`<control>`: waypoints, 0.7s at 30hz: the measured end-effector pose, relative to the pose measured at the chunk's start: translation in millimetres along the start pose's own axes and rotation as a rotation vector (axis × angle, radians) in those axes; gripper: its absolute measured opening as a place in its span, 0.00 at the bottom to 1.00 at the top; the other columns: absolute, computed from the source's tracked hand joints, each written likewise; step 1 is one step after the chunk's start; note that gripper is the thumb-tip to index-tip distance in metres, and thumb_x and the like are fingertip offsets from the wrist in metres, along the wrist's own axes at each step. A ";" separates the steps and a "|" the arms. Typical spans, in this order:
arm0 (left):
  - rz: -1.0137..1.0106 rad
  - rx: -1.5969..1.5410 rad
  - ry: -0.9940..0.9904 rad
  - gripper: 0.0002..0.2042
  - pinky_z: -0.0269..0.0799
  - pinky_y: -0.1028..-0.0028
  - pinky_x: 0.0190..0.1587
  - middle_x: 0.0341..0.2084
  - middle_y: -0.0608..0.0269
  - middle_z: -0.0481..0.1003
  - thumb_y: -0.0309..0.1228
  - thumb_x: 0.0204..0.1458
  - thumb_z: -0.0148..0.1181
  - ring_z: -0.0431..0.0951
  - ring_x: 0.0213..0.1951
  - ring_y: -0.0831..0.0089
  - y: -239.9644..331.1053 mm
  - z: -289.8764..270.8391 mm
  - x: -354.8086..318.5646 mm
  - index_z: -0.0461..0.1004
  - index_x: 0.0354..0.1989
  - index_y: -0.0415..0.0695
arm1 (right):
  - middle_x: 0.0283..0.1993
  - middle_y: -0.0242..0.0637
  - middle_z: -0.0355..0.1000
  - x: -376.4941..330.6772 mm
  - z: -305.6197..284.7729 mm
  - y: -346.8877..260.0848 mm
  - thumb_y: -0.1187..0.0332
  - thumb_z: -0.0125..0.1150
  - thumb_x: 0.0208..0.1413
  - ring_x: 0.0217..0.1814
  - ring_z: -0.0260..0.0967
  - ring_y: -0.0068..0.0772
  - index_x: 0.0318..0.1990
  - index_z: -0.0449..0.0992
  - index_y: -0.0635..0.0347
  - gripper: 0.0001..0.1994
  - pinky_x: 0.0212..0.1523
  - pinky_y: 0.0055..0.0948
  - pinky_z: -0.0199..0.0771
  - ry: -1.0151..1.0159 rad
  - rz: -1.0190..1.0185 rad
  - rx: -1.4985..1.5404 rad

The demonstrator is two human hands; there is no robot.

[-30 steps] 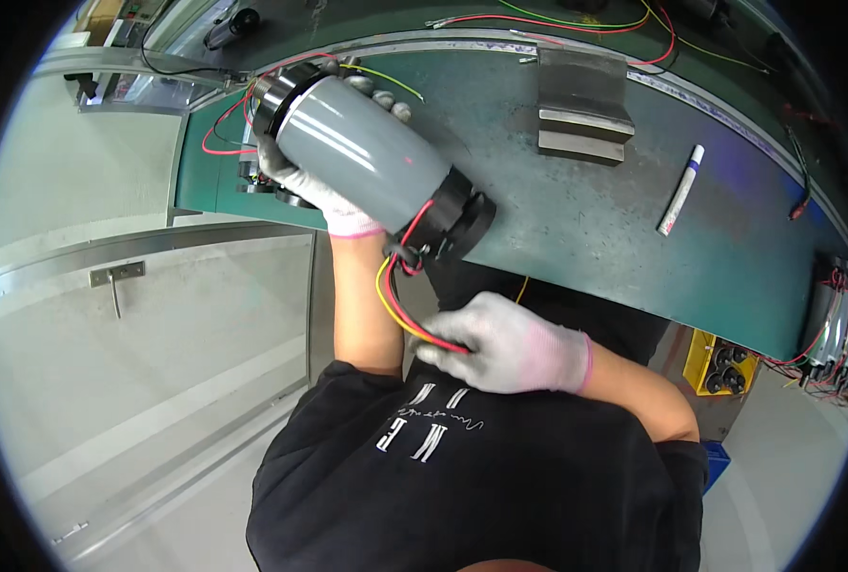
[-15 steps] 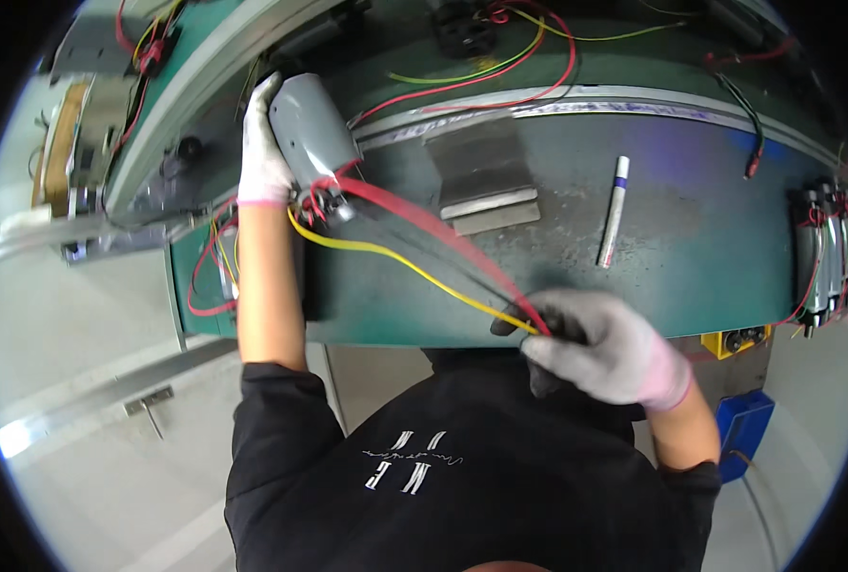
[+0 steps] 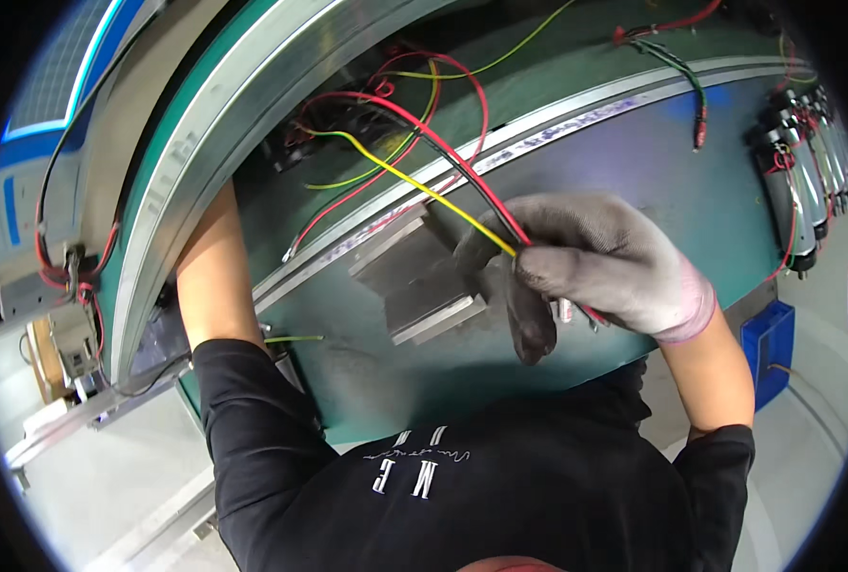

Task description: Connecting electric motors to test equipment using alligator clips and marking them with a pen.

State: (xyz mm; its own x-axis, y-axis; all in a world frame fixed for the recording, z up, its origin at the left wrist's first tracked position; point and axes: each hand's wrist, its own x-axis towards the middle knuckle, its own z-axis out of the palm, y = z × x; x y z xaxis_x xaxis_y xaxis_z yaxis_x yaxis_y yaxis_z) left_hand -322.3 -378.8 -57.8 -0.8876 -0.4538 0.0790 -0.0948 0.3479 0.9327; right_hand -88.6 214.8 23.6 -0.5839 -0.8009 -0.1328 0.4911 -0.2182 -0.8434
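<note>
My right hand (image 3: 605, 262), in a grey-palmed glove with a pink cuff, is closed on a bundle of wires. In it are a red wire (image 3: 462, 170), a black wire (image 3: 481, 191) and a yellow wire (image 3: 424, 191), their ends poking out below the fingers. From the grip they stretch up and left into the dark area beyond the rail. My left forearm (image 3: 219, 267) reaches up behind the curved metal rail (image 3: 191, 143), which hides the left hand and anything it holds. A dark angled metal block (image 3: 419, 272) lies on the bench left of my right hand.
Loose red and yellow-green wires (image 3: 486, 105) lie along the back of the bench. Several grey cylindrical motors (image 3: 796, 200) with red wires stand at the far right. A blue bin (image 3: 767, 348) sits below the bench's right side, and a screen (image 3: 62, 67) is at upper left.
My left hand and the grey cylinder have moved up and left, out of sight behind the rail. My right hand rises, still gripping the wires. The view has shifted and turned.
</note>
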 end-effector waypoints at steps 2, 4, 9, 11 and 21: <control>0.045 0.274 0.036 0.24 0.79 0.53 0.63 0.59 0.47 0.81 0.44 0.70 0.58 0.84 0.57 0.52 -10.9 7.4 -3.0 0.77 0.66 0.40 | 0.29 0.42 0.80 -7.7 -18.9 -3.8 0.62 0.55 0.75 0.27 0.80 0.32 0.63 0.74 0.76 0.22 0.30 0.28 0.79 0.066 -0.002 0.006; 0.082 0.532 0.062 0.24 0.78 0.54 0.63 0.60 0.46 0.81 0.43 0.71 0.58 0.84 0.57 0.52 -21.8 12.2 -10.5 0.77 0.67 0.39 | 0.31 0.43 0.81 -23.4 -44.3 -9.0 0.60 0.55 0.74 0.27 0.79 0.33 0.63 0.75 0.74 0.23 0.31 0.29 0.79 0.127 -0.058 0.084; 0.069 0.879 0.120 0.23 0.77 0.55 0.65 0.61 0.45 0.81 0.41 0.72 0.57 0.83 0.58 0.53 -38.2 19.7 -36.9 0.76 0.68 0.38 | 0.35 0.44 0.82 -71.8 -170.2 -48.2 0.54 0.57 0.73 0.31 0.80 0.36 0.55 0.80 0.68 0.22 0.36 0.32 0.81 0.545 -0.381 -1.073; 0.058 0.959 0.141 0.23 0.76 0.56 0.65 0.61 0.44 0.80 0.40 0.72 0.57 0.83 0.59 0.53 -36.4 20.5 -55.9 0.76 0.68 0.37 | 0.44 0.48 0.84 -63.4 -252.2 -78.1 0.52 0.69 0.64 0.47 0.83 0.45 0.57 0.83 0.64 0.24 0.48 0.46 0.83 0.774 -0.087 -0.741; 0.195 0.879 0.083 0.21 0.75 0.59 0.66 0.59 0.43 0.82 0.35 0.75 0.56 0.83 0.59 0.55 61.9 30.3 -321.2 0.76 0.67 0.33 | 0.43 0.45 0.85 78.6 -497.9 -73.9 0.50 0.70 0.61 0.45 0.84 0.42 0.54 0.84 0.62 0.24 0.46 0.44 0.84 0.969 0.403 -1.418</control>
State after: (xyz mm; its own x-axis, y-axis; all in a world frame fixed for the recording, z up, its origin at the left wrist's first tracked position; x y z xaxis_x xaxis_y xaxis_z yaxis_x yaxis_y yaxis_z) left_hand -56.7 -186.7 -36.1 -0.8920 -0.3668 0.2641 -0.2864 0.9107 0.2976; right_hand -492.7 445.7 -183.8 -0.9760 0.0257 -0.2161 0.1072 0.9210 -0.3746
